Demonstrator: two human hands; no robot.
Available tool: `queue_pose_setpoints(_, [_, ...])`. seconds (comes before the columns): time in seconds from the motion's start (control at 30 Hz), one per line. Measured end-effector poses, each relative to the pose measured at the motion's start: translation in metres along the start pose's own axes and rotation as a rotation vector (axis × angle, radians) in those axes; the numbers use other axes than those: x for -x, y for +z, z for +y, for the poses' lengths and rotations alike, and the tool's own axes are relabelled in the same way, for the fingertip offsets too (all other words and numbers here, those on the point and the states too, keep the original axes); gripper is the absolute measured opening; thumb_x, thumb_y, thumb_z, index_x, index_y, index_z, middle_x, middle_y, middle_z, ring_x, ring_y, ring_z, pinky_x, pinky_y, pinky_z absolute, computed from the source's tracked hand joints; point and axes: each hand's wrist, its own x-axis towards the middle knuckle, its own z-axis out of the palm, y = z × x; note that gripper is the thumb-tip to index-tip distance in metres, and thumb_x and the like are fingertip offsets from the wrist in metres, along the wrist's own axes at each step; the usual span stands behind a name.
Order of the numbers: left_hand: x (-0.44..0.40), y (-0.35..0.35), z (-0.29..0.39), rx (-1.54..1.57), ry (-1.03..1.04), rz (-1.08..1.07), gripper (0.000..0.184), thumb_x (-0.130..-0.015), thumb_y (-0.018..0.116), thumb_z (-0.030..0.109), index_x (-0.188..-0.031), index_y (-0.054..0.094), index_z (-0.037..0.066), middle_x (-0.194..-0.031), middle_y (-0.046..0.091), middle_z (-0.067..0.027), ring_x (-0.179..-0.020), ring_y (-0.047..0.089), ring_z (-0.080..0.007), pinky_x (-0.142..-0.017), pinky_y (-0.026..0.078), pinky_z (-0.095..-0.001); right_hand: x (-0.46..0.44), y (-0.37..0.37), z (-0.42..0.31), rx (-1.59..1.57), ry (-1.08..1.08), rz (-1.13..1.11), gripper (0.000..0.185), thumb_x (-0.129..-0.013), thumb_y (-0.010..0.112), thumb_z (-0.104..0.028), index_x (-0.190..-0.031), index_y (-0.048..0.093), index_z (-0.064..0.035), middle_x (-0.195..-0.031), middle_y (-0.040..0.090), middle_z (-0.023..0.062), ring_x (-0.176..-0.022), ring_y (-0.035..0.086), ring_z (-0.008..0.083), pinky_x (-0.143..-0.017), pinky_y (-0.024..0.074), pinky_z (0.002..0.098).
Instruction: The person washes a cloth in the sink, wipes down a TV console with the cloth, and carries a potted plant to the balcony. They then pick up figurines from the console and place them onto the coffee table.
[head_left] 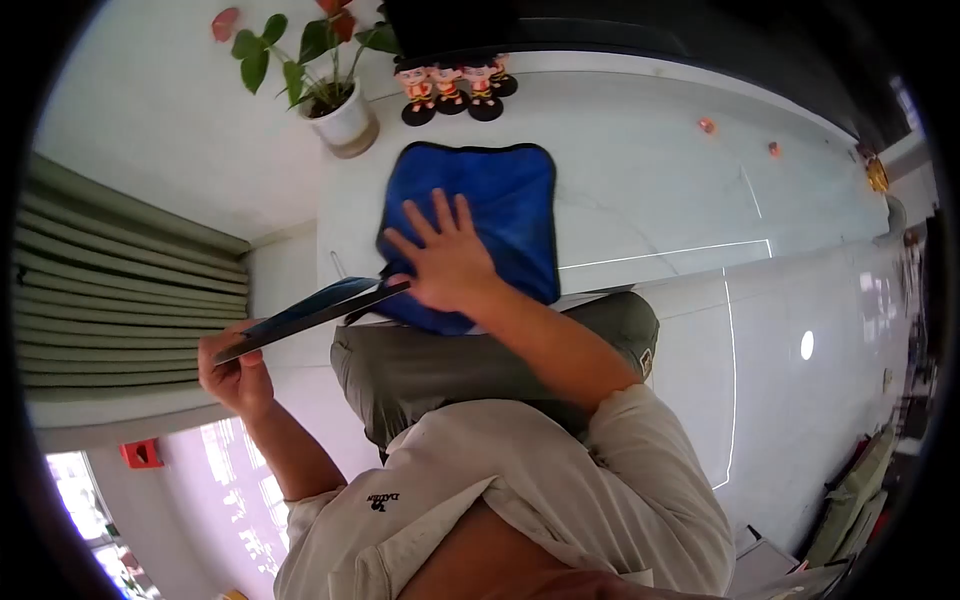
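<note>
A blue square piece of fabric with black edging [520, 200], perhaps a cloth or a flat bag, lies on the white marble-look cabinet top. My right hand [450, 265] is over it, palm down, its fingers spread. In my left hand [235, 372] is a thin flat panel with a dark edge and a bluish face [315, 312], seen nearly edge-on and tilted. Its far end reaches the thumb side of my right hand; whether they touch I cannot tell. What kind of thing the panel is does not show.
Behind the fabric stand several small figurines [448, 88] and a potted plant [342, 115]. A large black screen [650, 40] runs along the back. Small orange objects [707, 126] sit farther right on the cabinet top [640, 190]. Green curtains [130, 290] hang at left.
</note>
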Motion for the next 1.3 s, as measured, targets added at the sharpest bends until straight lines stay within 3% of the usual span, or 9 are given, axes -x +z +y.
queue_pose_setpoints(0.1, [-0.009, 0.010, -0.007, -0.043, 0.056, 0.004, 0.044, -0.081, 0.080, 0.038, -0.087, 0.055, 0.002, -0.085, 0.068, -0.0120, -0.067, 0.055, -0.0091, -0.061, 0.039, -0.0208, -0.011, -0.005, 0.007, -0.052, -0.036, -0.022, 0.065, -0.090, 0.051, -0.057, -0.145, 0.044, -0.0254, -0.157, 0.027, 0.0131, -0.145, 0.018, 0.0395, -0.118, 0.0112, 0.0523])
queue_pose_setpoints(0.17, [-0.014, 0.015, -0.012, -0.025, 0.043, -0.011, 0.044, -0.081, 0.080, 0.038, -0.091, 0.057, 0.001, -0.085, 0.067, -0.0099, -0.068, 0.055, -0.0084, -0.061, 0.039, -0.0201, 0.005, -0.029, 0.040, -0.112, 0.157, 0.019, 0.063, -0.088, 0.054, -0.056, -0.142, 0.048, -0.0234, -0.156, 0.029, 0.0140, -0.144, 0.024, 0.0364, -0.117, 0.0176, 0.0505])
queue_pose_setpoints(0.27, [-0.016, 0.035, -0.032, -0.003, -0.186, 0.133, 0.034, -0.083, 0.080, 0.021, -0.099, 0.058, 0.000, -0.083, 0.061, -0.0004, -0.072, 0.053, -0.0064, -0.063, 0.041, -0.0211, 0.041, -0.044, 0.125, 0.101, 0.334, 0.272, 0.062, -0.086, 0.057, -0.056, -0.135, 0.056, -0.0175, -0.147, 0.043, 0.0180, -0.138, 0.035, 0.0358, -0.113, 0.0254, 0.0531])
queue_pose_setpoints(0.33, [-0.040, 0.049, -0.040, 0.111, -0.201, -0.018, 0.028, -0.084, 0.077, 0.012, -0.089, 0.051, 0.003, -0.084, 0.057, 0.0022, -0.076, 0.049, -0.0047, -0.065, 0.040, -0.0197, 0.076, -0.050, 0.189, 0.237, 0.481, 0.295, 0.068, -0.086, 0.053, -0.062, -0.139, 0.052, -0.0188, -0.149, 0.041, 0.0160, -0.138, 0.035, 0.0395, -0.112, 0.0253, 0.0537])
queue_pose_setpoints(0.53, [-0.094, 0.069, -0.077, 0.221, -0.328, -0.162, 0.021, -0.090, 0.066, 0.008, -0.107, 0.059, -0.003, -0.101, 0.065, -0.0038, -0.092, 0.059, -0.0096, -0.082, 0.047, -0.0259, 0.125, -0.091, 0.246, 0.347, 0.855, 0.119, 0.079, -0.085, 0.045, -0.074, -0.148, 0.039, -0.0278, -0.157, 0.028, 0.0133, -0.141, 0.029, 0.0406, -0.115, 0.0223, 0.0493])
queue_pose_setpoints(0.63, [-0.112, 0.075, -0.075, 0.210, -0.337, -0.240, 0.028, -0.088, 0.074, 0.022, -0.091, 0.055, 0.001, -0.083, 0.061, 0.0001, -0.075, 0.052, -0.0051, -0.066, 0.044, -0.0229, 0.120, -0.095, 0.246, 0.347, 0.891, 0.110, 0.080, -0.085, 0.045, -0.074, -0.149, 0.038, -0.0279, -0.158, 0.027, 0.0133, -0.142, 0.027, 0.0411, -0.115, 0.0210, 0.0501])
queue_pose_setpoints(0.9, [-0.126, 0.078, -0.078, 0.302, -0.389, -0.455, 0.032, -0.088, 0.074, 0.027, -0.099, 0.059, 0.002, -0.083, 0.061, 0.0014, -0.074, 0.053, -0.0050, -0.067, 0.045, -0.0230, 0.123, -0.087, 0.253, 0.359, 0.871, 0.103, 0.078, -0.086, 0.045, -0.072, -0.149, 0.037, -0.0263, -0.158, 0.026, 0.0147, -0.142, 0.026, 0.0422, -0.115, 0.0200, 0.0508])
queue_pose_setpoints(1.2, [-0.122, 0.065, -0.101, 0.534, -0.668, -0.233, 0.052, -0.092, 0.064, 0.044, -0.110, 0.060, -0.005, -0.096, 0.064, -0.0044, -0.079, 0.058, -0.0095, -0.070, 0.049, -0.0257, 0.122, -0.086, 0.252, 0.357, 0.877, 0.105, 0.080, -0.086, 0.044, -0.073, -0.150, 0.036, -0.0262, -0.158, 0.026, 0.0143, -0.142, 0.026, 0.0424, -0.116, 0.0191, 0.0508])
queue_pose_setpoints(1.3, [-0.129, 0.072, -0.102, 0.540, -0.772, -0.170, 0.037, -0.095, 0.064, 0.029, -0.112, 0.060, -0.004, -0.099, 0.065, -0.0069, -0.081, 0.062, -0.0123, -0.071, 0.053, -0.0283, 0.122, -0.087, 0.250, 0.352, 0.881, 0.110, 0.080, -0.086, 0.046, -0.072, -0.150, 0.036, -0.0259, -0.157, 0.027, 0.0149, -0.142, 0.026, 0.0427, -0.116, 0.0191, 0.0511])
